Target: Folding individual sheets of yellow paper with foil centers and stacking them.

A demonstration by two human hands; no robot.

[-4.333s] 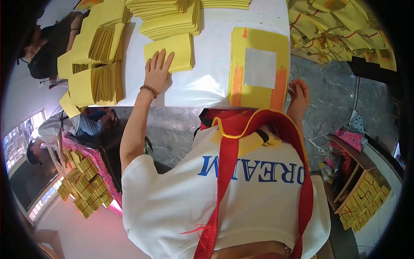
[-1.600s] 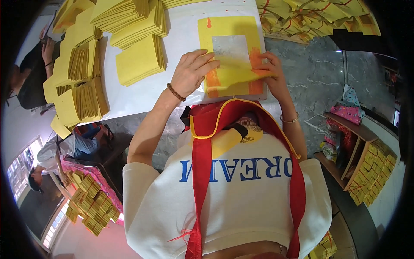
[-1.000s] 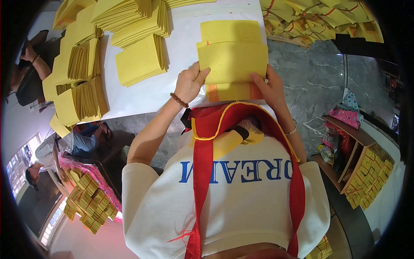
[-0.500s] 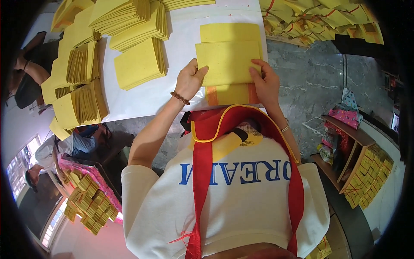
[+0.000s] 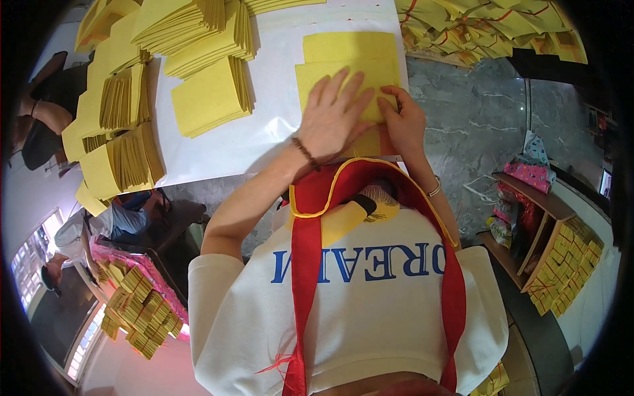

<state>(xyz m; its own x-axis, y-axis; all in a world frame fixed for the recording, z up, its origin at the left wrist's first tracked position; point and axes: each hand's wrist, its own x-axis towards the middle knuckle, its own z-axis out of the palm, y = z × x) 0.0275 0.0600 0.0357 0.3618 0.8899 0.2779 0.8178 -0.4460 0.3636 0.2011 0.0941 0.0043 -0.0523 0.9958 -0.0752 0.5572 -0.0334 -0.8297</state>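
A folded yellow paper point(image 5: 314, 76) lies at the table's front edge, on top of another yellow sheet point(image 5: 350, 45) that shows beyond its far edge. My left hand point(image 5: 332, 113) rests flat across the folded paper with its fingers spread. At the right edge, my right hand point(image 5: 404, 122) pinches the paper between thumb and fingers. An orange-banded paper point(image 5: 373, 140) shows below the folded one, partly covered by my left hand.
Folded yellow papers point(image 5: 208, 99) stand in stacks on the white table point(image 5: 277, 79), to the left. Bundles with red ties point(image 5: 489, 30) are piled at the far right. A wooden shelf point(image 5: 538, 198) stands on the right; a person point(image 5: 72, 234) is at the lower left.
My left hand has let go of the paper's left edge and moved right onto its top, fingers spread. The right hand stays at the right edge.
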